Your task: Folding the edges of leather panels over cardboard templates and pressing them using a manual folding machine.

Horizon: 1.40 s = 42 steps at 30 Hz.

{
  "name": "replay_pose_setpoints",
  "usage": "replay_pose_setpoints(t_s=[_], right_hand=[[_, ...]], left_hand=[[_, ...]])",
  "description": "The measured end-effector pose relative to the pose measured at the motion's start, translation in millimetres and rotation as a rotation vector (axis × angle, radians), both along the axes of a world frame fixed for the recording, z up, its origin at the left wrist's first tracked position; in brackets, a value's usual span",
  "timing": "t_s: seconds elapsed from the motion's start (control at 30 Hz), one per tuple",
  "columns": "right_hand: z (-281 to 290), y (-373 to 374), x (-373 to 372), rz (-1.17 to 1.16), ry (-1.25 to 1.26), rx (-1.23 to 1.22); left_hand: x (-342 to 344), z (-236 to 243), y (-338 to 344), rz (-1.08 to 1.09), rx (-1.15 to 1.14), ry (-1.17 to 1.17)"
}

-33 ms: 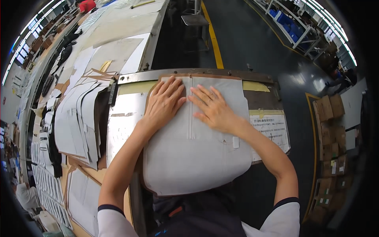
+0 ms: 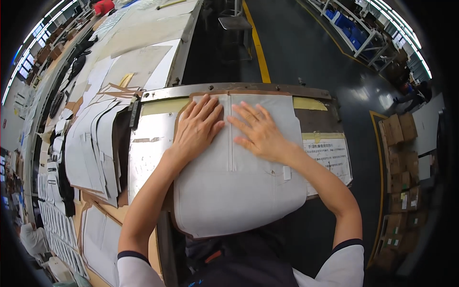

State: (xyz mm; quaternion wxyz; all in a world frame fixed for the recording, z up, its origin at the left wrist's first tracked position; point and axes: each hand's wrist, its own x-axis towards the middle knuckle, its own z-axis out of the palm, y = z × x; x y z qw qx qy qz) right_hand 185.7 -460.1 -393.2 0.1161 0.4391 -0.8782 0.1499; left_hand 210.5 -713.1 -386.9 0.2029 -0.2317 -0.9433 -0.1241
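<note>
A pale grey-white sheet panel (image 2: 234, 201) with brown edges lies across the metal bed of a bench machine (image 2: 148, 162). A seam runs down its upper middle, and a small white tag (image 2: 287, 172) sits at its right. My left hand (image 2: 198, 126) is spread flat on the panel's upper left, fingers pointing at the machine's metal bar (image 2: 248, 88). Right of the seam, my right hand (image 2: 258, 131) is spread over the panel, its fingertips slightly blurred. Neither hand grips anything. The panel's near edge overhangs the bed towards my body.
On the left, a stack of cut white panels (image 2: 91, 148) stands beside the machine, with another brown-edged panel (image 2: 100, 234) nearer me. A long table (image 2: 143, 36) with sheets extends away. A stool (image 2: 235, 24) stands beyond; cardboard boxes (image 2: 401, 129) line the right.
The panel has shifted slightly towards me, its far edge now a little farther from the bar. My hands stay spread in nearly the same place.
</note>
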Motion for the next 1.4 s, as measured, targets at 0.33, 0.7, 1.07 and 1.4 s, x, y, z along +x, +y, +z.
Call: replay_pose_setpoints(t_s=[0.33, 0.7, 1.07, 1.4], right_hand=[[2.2, 0.8, 11.5, -0.149, -0.029, -0.032], [1.3, -17.7, -21.0, -0.175, 0.101, -0.111], [-4.6, -27.0, -17.2, -0.289, 0.156, -0.109], [-8.0, -7.1, -11.7, -0.234, 0.122, -0.173]], left_hand=[[16.7, 6.7, -2.1, 0.02, -0.082, -0.129], [-13.0, 6.8, 18.6, 0.107, -0.029, 0.034], [2.1, 3.1, 26.4, 0.27, -0.118, -0.045], [-5.9, 7.0, 26.0, 0.222, -0.131, 0.097]])
